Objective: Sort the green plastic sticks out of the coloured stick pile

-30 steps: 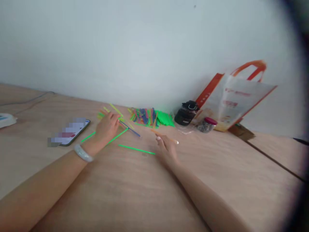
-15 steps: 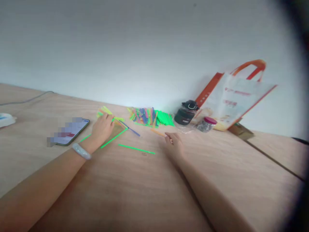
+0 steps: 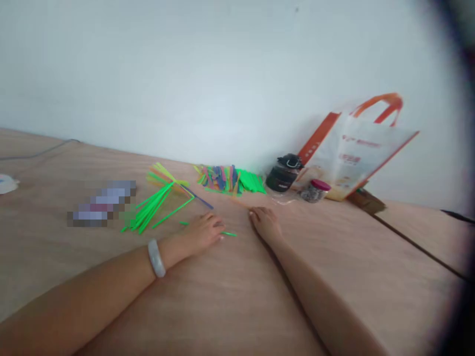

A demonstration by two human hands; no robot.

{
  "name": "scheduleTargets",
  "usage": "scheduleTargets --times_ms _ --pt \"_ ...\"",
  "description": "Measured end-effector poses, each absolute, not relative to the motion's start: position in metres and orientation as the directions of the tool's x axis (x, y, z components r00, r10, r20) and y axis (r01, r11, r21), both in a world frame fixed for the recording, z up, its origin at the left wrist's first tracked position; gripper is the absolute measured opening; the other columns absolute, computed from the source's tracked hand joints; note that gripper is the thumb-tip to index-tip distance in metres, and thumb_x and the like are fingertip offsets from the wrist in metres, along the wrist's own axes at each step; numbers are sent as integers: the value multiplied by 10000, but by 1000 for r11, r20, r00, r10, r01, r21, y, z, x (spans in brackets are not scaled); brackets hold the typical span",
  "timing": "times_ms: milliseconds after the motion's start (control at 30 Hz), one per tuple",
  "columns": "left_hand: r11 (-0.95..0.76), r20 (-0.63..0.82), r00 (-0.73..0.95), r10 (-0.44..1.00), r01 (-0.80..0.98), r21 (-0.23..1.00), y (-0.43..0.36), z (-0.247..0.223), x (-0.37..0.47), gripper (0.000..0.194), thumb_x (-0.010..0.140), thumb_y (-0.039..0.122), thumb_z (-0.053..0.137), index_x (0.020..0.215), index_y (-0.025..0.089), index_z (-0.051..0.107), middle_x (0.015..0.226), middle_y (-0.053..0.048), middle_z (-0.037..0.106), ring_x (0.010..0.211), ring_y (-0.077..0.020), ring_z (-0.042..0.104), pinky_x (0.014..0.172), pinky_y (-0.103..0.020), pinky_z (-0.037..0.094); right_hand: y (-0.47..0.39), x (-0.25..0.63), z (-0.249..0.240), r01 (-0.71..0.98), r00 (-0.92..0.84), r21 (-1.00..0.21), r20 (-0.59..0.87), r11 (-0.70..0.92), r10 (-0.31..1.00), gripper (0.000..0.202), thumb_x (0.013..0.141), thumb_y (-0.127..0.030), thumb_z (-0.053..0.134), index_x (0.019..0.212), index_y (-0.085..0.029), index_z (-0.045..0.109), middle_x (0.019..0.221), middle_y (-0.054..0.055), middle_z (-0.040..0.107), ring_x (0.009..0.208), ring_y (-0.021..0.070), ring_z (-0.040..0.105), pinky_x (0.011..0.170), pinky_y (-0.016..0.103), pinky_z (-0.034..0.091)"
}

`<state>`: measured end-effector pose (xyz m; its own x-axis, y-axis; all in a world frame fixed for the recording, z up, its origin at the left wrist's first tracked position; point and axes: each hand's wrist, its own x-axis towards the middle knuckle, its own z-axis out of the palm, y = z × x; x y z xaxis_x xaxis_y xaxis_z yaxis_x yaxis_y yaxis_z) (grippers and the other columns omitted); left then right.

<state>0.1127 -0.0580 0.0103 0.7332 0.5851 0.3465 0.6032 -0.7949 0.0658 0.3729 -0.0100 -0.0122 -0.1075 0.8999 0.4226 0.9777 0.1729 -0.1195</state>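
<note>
My left hand (image 3: 204, 232) is low over the table, across the middle of a thin green strip (image 3: 230, 234). Its fingers and thumb look apart, one on each side of the strip. To the right, my right hand (image 3: 266, 225) rests on the table, fingertips closed on the near end of a thin orange strip (image 3: 241, 203). Beyond my left hand, a fan of green strips (image 3: 150, 210) and yellow strips (image 3: 161, 170) meets at one point. A bent green strip (image 3: 174, 211) and a dark blue strip (image 3: 203, 201) extend from there.
Against the wall lie a multicoloured pile of strips (image 3: 218, 179) and a bright green bundle (image 3: 252, 181). A dark bottle (image 3: 282, 175), a jar with a red lid (image 3: 315, 191) and a carrier bag (image 3: 356, 153) stand at the right. A blurred phone (image 3: 106, 200) lies left.
My left hand has moved right and nearer, from the fan of strips to the single green strip, uncovering the fan. My right hand stays at the orange strip, its fingers slightly lower.
</note>
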Motion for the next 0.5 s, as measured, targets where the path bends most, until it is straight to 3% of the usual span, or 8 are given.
scheduleTargets --times_ms 100,233,500 --pt "-816 343 757 557 576 52 -56 10 115 148 897 219 489 939 160 618 1061 -86 583 1050 -221 496 907 -369 424 -10 371 -9 982 -112 -97 405 165 907 217 853 -269 476 887 -168 666 944 102 650 929 233 554 835 372 422" --pt "-807 338 753 565 590 33 -59 13 114 140 899 192 471 869 143 599 940 -75 589 943 -211 521 841 -354 458 -12 366 -5 970 -122 -139 432 199 894 209 837 -212 450 795 -159 649 863 105 635 859 219 561 796 356 430" --pt "-764 482 627 612 626 156 -59 5 111 318 911 127 385 1204 172 502 1016 -72 556 946 -186 543 840 -335 479 -35 332 -6 766 -133 -515 457 384 880 256 833 -241 414 964 -187 626 968 72 665 901 191 602 808 318 450"
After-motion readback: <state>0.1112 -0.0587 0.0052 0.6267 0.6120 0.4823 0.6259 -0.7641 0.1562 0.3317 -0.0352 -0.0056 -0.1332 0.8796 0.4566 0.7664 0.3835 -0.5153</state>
